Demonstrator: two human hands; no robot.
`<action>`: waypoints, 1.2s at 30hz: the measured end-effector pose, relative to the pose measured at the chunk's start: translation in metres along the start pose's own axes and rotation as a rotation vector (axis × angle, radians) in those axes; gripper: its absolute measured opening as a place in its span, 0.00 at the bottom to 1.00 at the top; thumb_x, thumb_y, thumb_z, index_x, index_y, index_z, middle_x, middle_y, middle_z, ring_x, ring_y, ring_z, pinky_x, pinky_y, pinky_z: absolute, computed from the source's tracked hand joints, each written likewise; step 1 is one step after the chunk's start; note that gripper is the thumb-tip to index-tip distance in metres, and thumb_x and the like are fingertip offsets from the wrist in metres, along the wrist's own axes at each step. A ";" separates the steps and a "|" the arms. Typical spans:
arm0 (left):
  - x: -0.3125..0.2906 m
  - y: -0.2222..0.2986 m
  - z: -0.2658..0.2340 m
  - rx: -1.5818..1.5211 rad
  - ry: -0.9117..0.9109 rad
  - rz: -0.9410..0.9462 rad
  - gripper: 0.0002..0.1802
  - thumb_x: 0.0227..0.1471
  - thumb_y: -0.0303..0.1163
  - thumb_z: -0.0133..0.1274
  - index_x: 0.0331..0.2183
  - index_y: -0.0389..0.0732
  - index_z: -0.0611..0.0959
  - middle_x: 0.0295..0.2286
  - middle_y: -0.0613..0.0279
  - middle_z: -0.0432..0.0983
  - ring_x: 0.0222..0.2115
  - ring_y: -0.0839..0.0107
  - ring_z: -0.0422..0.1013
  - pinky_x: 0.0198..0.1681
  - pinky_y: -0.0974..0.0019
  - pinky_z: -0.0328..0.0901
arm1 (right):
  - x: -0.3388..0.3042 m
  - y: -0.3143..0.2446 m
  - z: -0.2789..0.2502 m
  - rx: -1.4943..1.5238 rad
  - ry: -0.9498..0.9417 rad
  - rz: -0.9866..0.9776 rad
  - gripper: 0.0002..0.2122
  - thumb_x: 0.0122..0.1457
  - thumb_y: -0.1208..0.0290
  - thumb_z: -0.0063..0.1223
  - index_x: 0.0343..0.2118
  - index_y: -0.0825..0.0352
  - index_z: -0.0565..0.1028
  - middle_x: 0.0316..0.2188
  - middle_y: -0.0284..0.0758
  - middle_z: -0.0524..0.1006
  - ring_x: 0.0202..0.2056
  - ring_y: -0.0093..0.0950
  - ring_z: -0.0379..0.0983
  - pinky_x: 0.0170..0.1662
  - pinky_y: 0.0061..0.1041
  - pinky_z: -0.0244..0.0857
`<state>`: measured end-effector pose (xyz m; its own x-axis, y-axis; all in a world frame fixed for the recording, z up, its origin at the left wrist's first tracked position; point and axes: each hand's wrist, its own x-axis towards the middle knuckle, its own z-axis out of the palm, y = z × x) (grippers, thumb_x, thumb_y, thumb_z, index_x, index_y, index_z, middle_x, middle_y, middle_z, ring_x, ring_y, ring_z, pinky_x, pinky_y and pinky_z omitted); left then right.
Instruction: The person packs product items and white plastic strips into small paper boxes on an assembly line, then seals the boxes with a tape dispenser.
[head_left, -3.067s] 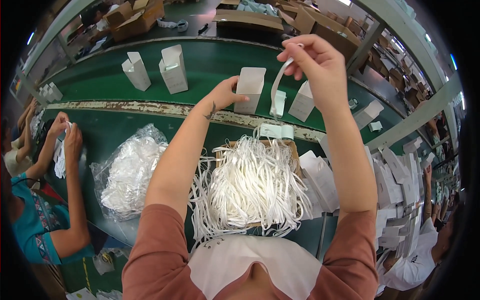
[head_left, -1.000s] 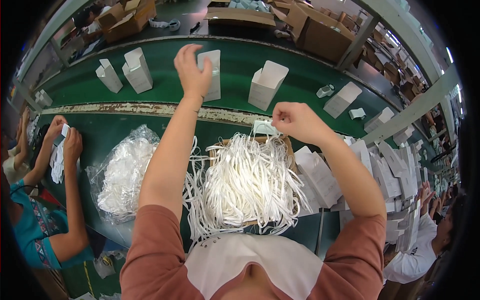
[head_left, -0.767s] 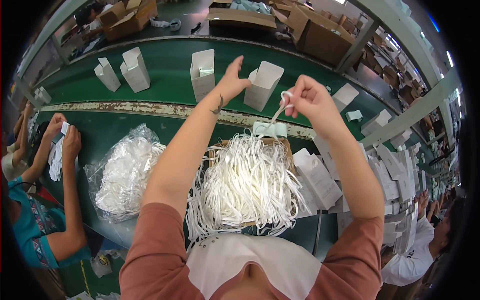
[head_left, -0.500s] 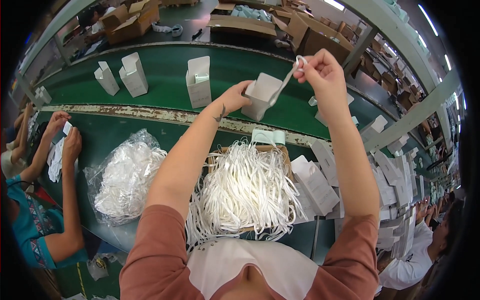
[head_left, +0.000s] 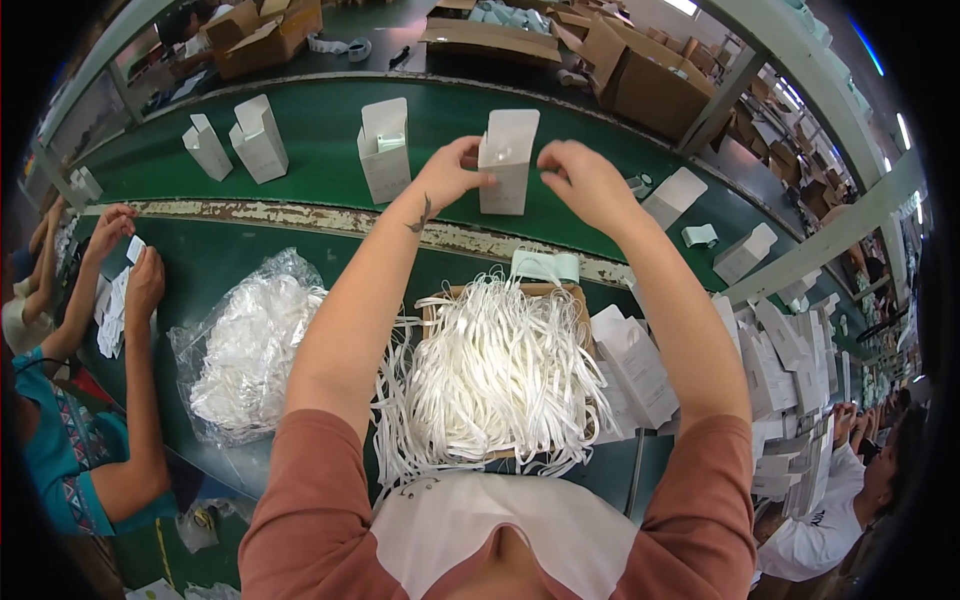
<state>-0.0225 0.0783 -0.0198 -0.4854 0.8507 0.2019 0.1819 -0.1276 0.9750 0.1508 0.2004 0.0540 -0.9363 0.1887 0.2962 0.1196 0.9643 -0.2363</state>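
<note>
My left hand point(head_left: 455, 175) grips a white carton point(head_left: 505, 182) from its left side. The carton stands upright on the green conveyor belt point(head_left: 330, 140) with its lid flap raised. To the right of it, my right hand point(head_left: 588, 182) is apart from the carton, thumb and fingers separated, and no strap shows in it. Nearer to me, a heap of white straps point(head_left: 505, 370) fills a shallow cardboard tray point(head_left: 585, 320) and spills over its left side. A pale green rolled piece point(head_left: 545, 266) lies at the tray's far edge.
More open cartons point(head_left: 384, 150) stand along the belt on both sides. A clear plastic bag point(head_left: 255, 350) of white straps lies left of the tray. Piled cartons point(head_left: 632, 368) sit at its right. A metal post point(head_left: 830, 230) slants at right. Other people work on both sides.
The strap that hung from my right hand is no longer seen; that hand has come down and left, beside the carton. The carton, tilted before, now stands upright, slightly farther away.
</note>
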 end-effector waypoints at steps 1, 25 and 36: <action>0.002 -0.002 -0.003 0.003 0.009 -0.014 0.30 0.35 0.20 0.58 0.45 0.36 0.70 0.39 0.59 0.71 0.42 0.69 0.66 0.46 0.67 0.61 | -0.004 0.005 0.001 -0.060 -0.230 0.006 0.16 0.46 0.69 0.57 0.39 0.65 0.70 0.38 0.39 0.71 0.40 0.33 0.69 0.43 0.29 0.62; 0.003 -0.025 -0.008 0.042 0.063 -0.001 0.30 0.37 0.19 0.56 0.46 0.35 0.68 0.43 0.57 0.68 0.46 0.67 0.64 0.49 0.66 0.59 | -0.021 0.022 0.016 0.039 -0.061 -0.216 0.21 0.36 0.75 0.60 0.38 0.65 0.70 0.35 0.39 0.68 0.40 0.37 0.66 0.46 0.30 0.60; 0.000 -0.021 0.001 0.151 -0.007 0.042 0.32 0.35 0.21 0.58 0.46 0.37 0.68 0.42 0.59 0.70 0.45 0.67 0.65 0.49 0.66 0.59 | 0.012 -0.001 -0.011 0.587 0.170 -0.090 0.23 0.44 0.85 0.52 0.46 0.63 0.66 0.37 0.35 0.71 0.40 0.27 0.70 0.46 0.23 0.63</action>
<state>-0.0250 0.0814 -0.0402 -0.4691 0.8495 0.2414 0.3288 -0.0857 0.9405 0.1429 0.2038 0.0677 -0.8626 0.1855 0.4707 -0.2041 0.7237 -0.6593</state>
